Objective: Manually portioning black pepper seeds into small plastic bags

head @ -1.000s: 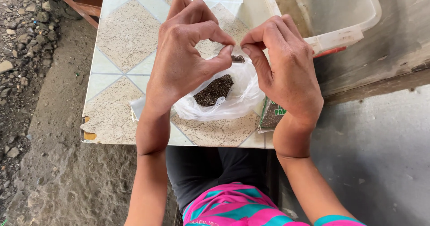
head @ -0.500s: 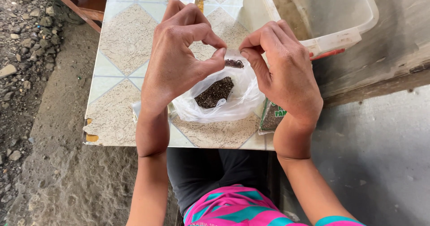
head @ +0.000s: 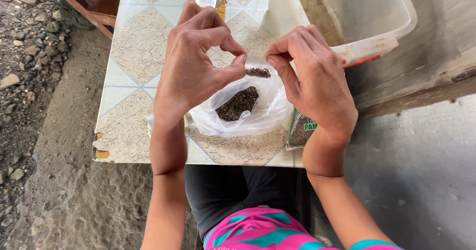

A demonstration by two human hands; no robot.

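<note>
My left hand point(head: 196, 64) and my right hand point(head: 317, 79) were both raised over the tiled bench point(head: 134, 56), each pinching with thumb and forefinger one end of a small clear sachet point(head: 258, 67) that held a pinch of dark seeds. The sachet hung between my fingertips, just above an open white plastic bag point(head: 248, 116) lying on the bench with a heap of the same dark seeds point(head: 237, 104) inside. A green printed packet point(head: 300, 128) lay under my right wrist, and a dirty white plastic tub point(head: 357, 17) stood at the far right corner
</note>
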